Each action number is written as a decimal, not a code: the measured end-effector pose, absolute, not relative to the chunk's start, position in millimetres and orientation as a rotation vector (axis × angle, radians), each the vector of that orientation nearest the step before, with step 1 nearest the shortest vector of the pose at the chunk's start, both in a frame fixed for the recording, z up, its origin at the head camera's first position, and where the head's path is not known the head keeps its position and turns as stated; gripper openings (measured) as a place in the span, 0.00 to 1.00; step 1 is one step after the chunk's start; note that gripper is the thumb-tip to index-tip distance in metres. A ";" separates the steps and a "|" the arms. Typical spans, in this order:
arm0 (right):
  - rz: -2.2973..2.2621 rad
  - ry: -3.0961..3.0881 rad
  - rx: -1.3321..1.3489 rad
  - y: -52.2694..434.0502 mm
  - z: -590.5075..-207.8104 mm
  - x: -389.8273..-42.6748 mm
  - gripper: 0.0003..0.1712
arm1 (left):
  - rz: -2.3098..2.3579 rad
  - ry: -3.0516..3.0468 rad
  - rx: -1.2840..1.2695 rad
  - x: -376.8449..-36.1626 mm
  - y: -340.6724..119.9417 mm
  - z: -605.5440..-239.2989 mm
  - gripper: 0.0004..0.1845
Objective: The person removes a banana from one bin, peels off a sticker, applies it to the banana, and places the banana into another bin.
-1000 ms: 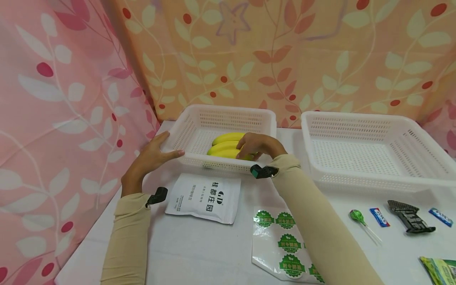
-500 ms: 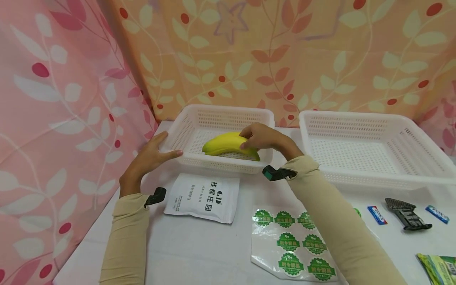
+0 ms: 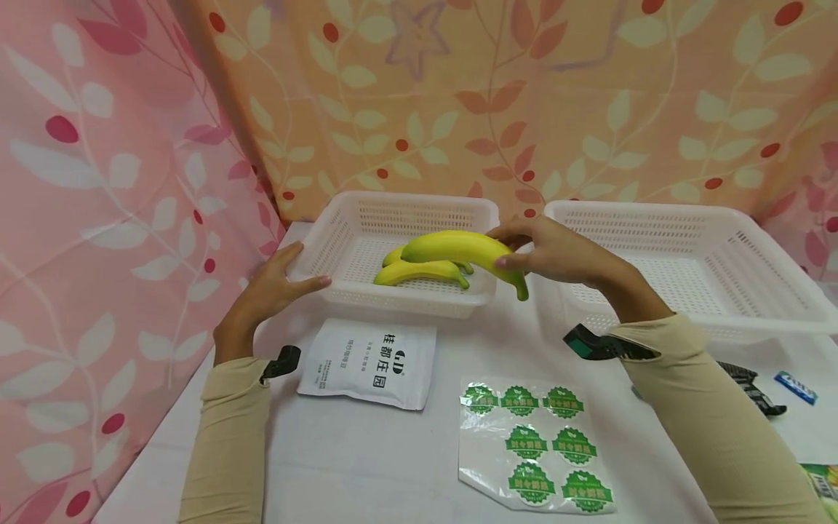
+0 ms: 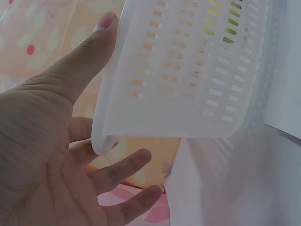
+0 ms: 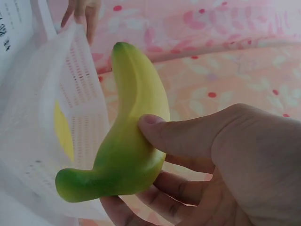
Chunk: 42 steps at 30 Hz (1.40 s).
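A yellow banana with green ends (image 3: pixel 458 247) is held by my right hand (image 3: pixel 556 251) between thumb and fingers, raised over the right rim of the left white basket (image 3: pixel 399 297). In the right wrist view, the thumb lies on one side of the banana (image 5: pixel 136 113) and the fingers are behind it. Two more bananas (image 3: pixel 422 272) lie inside that basket. My left hand (image 3: pixel 271 287) is at the basket's left corner, fingers spread. The left wrist view has its thumb (image 4: pixel 89 52) along the rim and some fingertips free of the basket.
To the right stands another white basket (image 3: pixel 681 320). In front lie a white coffee pouch (image 3: pixel 369 364) and a sheet of green stickers (image 3: pixel 537 447). A blue-wrapped candy (image 3: pixel 795 387) and a black packet (image 3: pixel 759 389), partly behind the right sleeve, lie at right.
My right hand has lifted one banana from the pile and carried it rightward over the basket's rim. Two bananas are left inside. The left hand has stayed at the corner.
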State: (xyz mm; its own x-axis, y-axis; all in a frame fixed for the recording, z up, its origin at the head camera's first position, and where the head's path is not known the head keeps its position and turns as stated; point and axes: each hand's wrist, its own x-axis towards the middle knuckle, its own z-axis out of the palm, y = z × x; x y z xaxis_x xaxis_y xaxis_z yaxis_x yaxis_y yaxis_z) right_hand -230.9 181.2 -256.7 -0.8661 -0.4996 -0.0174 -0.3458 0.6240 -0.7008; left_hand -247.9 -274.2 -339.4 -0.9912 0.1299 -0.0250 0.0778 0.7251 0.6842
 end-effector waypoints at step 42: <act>-0.908 2.674 -0.597 227.2 -371.8 -167.0 0.24 | 1.030 2.936 0.212 -242.8 -265.9 -332.8 0.59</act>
State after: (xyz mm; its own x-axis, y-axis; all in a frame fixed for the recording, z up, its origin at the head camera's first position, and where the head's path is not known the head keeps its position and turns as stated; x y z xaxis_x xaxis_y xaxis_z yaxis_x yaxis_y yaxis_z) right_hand -167.0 227.2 -371.8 -0.8835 -0.4565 -0.1056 -0.2978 0.7211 -0.6256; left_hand -242.8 -265.9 -332.8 -0.9904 0.1359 0.0230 0.1205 0.7725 0.6234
